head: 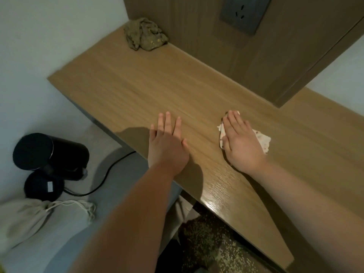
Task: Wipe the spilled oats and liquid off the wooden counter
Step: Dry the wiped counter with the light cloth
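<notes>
The wooden counter runs from upper left to lower right. My right hand lies flat with straight fingers on a pale patterned cloth, pressing it onto the counter's middle. My left hand rests flat and open on the wood near the front edge, a hand's width left of the cloth. A crumpled brownish soiled rag sits in the far corner. No oats or liquid show on the counter top; a wet sheen glints near the front edge.
A wooden panel with a dark wall socket rises behind the counter. On a grey seat at left are a black kettle on its side, its base and cord, and a drawstring bag. Speckled floor lies below.
</notes>
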